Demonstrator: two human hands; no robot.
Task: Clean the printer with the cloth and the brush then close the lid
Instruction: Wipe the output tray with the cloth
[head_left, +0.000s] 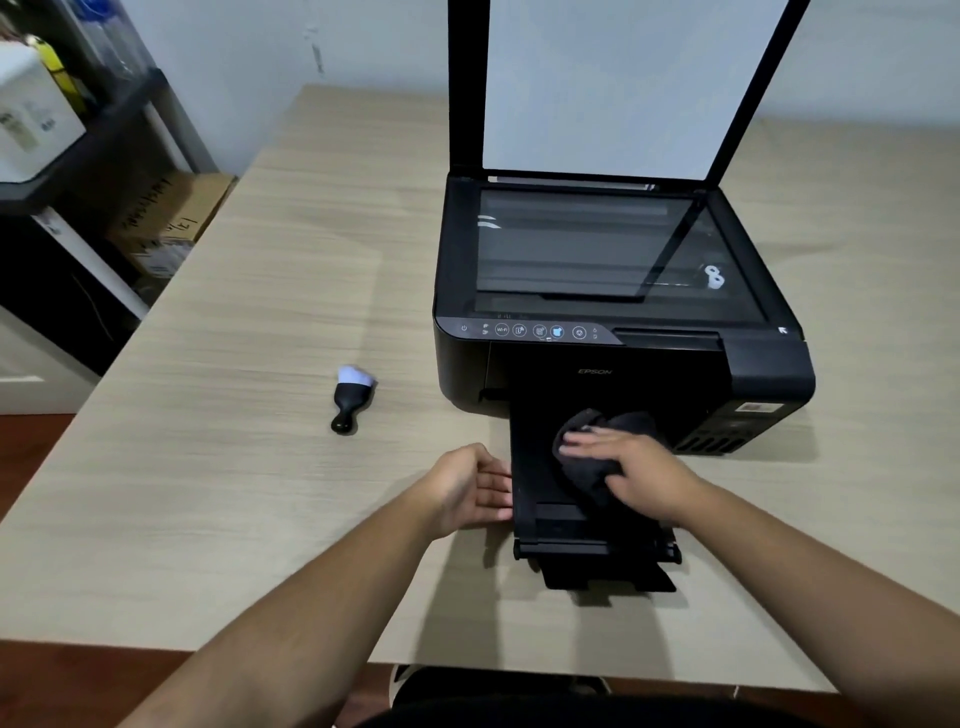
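A black printer (613, 358) stands on the table with its scanner lid (618, 83) raised upright and the glass bare. Its black output tray (566, 519) is pulled out toward me. My right hand (639, 473) presses a dark cloth (587, 457) flat on the tray. My left hand (472, 488) rests against the tray's left edge, fingers curled around it. A small brush (350, 397) with a black handle and pale bristles lies on the table to the left of the printer, apart from both hands.
The light wood-grain table (234, 415) stretches left and right of the printer. A dark shelf (78, 156) with a white box, bottles and a cardboard carton stands beyond the table's left edge. A pale wall is behind.
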